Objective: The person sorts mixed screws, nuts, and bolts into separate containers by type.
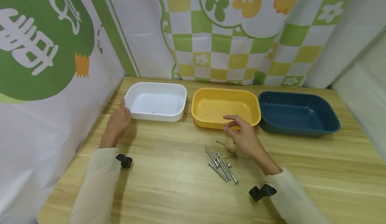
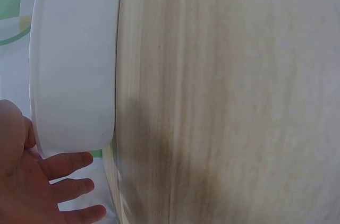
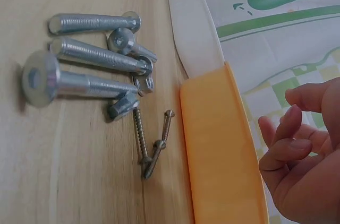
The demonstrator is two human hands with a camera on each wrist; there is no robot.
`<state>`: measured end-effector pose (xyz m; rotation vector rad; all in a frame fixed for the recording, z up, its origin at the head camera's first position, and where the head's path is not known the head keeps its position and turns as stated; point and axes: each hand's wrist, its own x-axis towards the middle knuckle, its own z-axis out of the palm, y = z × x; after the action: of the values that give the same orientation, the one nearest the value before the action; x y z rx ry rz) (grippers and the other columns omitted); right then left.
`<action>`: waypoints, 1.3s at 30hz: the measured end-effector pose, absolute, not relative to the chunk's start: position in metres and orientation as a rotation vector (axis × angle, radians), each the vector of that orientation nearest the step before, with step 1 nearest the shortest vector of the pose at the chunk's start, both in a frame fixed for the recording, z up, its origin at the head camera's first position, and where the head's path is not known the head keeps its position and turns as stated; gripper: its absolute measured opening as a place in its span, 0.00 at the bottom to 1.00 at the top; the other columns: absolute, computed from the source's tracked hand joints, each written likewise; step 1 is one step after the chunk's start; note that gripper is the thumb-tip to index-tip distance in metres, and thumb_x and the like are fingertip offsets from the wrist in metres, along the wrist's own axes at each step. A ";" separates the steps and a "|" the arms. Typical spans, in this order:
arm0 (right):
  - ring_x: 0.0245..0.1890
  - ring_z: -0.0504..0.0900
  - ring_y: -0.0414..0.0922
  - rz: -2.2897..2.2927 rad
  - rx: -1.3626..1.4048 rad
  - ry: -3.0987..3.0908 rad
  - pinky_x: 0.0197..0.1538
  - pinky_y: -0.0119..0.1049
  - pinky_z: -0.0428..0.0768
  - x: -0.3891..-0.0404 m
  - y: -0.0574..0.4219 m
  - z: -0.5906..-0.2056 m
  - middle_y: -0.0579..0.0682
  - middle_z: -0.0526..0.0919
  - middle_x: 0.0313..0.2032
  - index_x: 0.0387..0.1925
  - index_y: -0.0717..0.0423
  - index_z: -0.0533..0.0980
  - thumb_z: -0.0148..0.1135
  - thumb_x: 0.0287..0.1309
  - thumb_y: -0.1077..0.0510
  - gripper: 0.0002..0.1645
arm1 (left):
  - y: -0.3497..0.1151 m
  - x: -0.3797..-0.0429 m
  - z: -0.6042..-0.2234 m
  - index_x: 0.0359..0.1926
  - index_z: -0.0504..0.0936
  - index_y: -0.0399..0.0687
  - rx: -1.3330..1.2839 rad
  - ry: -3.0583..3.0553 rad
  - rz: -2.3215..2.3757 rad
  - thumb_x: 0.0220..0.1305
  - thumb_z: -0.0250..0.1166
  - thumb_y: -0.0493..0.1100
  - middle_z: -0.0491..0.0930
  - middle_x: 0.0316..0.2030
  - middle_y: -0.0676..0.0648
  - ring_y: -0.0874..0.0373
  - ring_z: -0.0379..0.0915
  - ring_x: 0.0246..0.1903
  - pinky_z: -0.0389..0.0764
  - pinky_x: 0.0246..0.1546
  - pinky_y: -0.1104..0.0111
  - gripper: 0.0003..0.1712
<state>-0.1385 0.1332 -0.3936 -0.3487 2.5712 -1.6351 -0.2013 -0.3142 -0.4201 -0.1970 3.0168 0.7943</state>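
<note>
My left hand [image 1: 117, 122] grips the left end of the white bin [image 1: 155, 117], with fingers at its rim and outer wall. A small dark speck lies on the floor of that bin. My right hand [image 1: 243, 137] hovers over the near rim of the yellow bin [image 1: 208, 124], fingers bent, thumb and index finger apart, nothing visible between them. Just in front of the yellow bin lie a few thin brown screws [image 3: 141, 134]. Closer to me is a loose pile of several silver bolts [image 1: 230, 172], with hex nuts [image 1: 229, 165] among them.
A dark blue bin [image 1: 298, 131] stands right of the yellow one, their ends meeting. All three bins line the back of the wooden table [image 1: 169, 183]. Behind them hangs a patterned curtain [image 1: 223, 43], and a printed white sheet [image 1: 90, 123] runs along the left edge.
</note>
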 end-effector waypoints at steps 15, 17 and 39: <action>0.26 0.76 0.47 -1.524 -0.250 2.633 0.26 0.34 0.75 -0.121 0.163 -0.406 0.61 0.80 0.44 0.64 0.62 0.72 0.61 0.68 0.61 0.24 | -0.316 -0.200 -0.422 0.78 0.33 0.35 -0.235 2.981 0.786 0.77 0.27 0.49 0.56 0.68 0.21 0.22 0.58 0.62 0.62 0.60 0.36 0.36; 0.31 0.77 0.48 -1.484 -0.242 2.654 0.28 0.35 0.75 -0.118 0.167 -0.408 0.60 0.81 0.44 0.65 0.61 0.72 0.61 0.69 0.59 0.25 | -0.317 -0.199 -0.422 0.78 0.32 0.35 -0.240 2.979 0.787 0.77 0.27 0.49 0.55 0.68 0.21 0.22 0.57 0.63 0.61 0.60 0.36 0.36; 0.22 0.74 0.45 -1.405 -0.194 2.595 0.24 0.34 0.73 -0.102 0.189 -0.420 0.57 0.81 0.39 0.66 0.61 0.70 0.62 0.69 0.58 0.27 | -0.317 -0.200 -0.420 0.78 0.31 0.37 -0.205 2.982 0.811 0.76 0.26 0.50 0.56 0.69 0.24 0.24 0.60 0.62 0.64 0.57 0.36 0.37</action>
<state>-0.1016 0.1887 -0.4197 -0.1937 2.5948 -1.4048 -0.2004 -0.3172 -0.4197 -0.2054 2.9821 0.8110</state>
